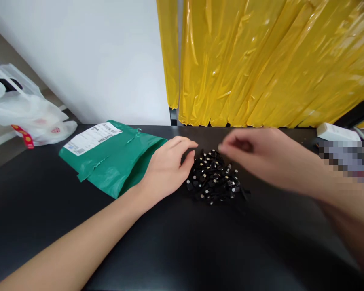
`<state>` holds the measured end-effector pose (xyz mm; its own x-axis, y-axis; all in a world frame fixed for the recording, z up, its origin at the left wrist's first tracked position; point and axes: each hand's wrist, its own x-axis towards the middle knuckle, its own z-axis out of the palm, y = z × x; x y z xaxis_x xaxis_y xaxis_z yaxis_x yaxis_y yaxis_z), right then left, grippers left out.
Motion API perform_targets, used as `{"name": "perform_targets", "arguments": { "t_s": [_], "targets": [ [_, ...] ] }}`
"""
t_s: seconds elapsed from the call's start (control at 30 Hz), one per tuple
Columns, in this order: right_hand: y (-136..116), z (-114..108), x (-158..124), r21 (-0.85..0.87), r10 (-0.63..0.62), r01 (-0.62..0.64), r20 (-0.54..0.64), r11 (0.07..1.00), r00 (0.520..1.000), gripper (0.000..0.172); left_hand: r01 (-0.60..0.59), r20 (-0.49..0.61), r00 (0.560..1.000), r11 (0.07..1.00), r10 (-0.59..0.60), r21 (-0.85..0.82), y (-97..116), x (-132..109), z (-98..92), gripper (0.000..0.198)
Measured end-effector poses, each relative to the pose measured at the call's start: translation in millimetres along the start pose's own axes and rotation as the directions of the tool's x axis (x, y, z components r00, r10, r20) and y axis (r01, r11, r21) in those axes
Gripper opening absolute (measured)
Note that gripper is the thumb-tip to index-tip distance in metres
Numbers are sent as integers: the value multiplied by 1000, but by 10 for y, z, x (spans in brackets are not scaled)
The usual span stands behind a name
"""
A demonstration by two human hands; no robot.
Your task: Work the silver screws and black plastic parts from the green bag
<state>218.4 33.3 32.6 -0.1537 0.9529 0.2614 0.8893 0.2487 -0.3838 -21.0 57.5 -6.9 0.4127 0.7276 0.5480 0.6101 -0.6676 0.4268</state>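
Note:
A heap of small black pieces with shiny silver round dots (pixel 214 178) lies on the black table; their exact kind is too small to tell. My left hand (pixel 170 165) rests at the left edge of the heap, its thumb and forefinger curved with a gap between the tips and nothing seen in them. Over the right upper edge of the heap is my right hand (pixel 255 151), slightly blurred, fingers curled and thumb and fingertips together. Whatever it may pinch is hidden. Beside my left wrist lies a green mailing bag (pixel 121 157), its mouth gaping toward the heap.
A white plastic carrier bag (pixel 27 109) stands at the far left. Behind the table (pixel 170 250) are a white panel (pixel 87 56) and hanging yellow plastic sheeting (pixel 245 60). A small white box (pixel 336 132) sits at the right, near a pixelated patch.

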Motion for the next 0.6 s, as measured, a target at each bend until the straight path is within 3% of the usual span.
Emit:
{"name": "perform_targets", "arguments": {
  "t_s": [0.13, 0.3, 0.6],
  "targets": [
    [181, 132, 261, -17, 68, -69, -53, 997, 996, 19, -69, 46, 997, 980, 61, 188, -13, -60, -4, 22],
    [309, 416, 200, -26, 34, -34, -31, 999, 999, 24, -148, 33, 989, 958, 144, 247, 32, -96, 25, 19],
    [314, 518, 235, 92, 146, -145, -8, 985, 989, 21, -318, -34, 937, 892, 347, 320, 115, -76, -6, 23]
  ]
}}
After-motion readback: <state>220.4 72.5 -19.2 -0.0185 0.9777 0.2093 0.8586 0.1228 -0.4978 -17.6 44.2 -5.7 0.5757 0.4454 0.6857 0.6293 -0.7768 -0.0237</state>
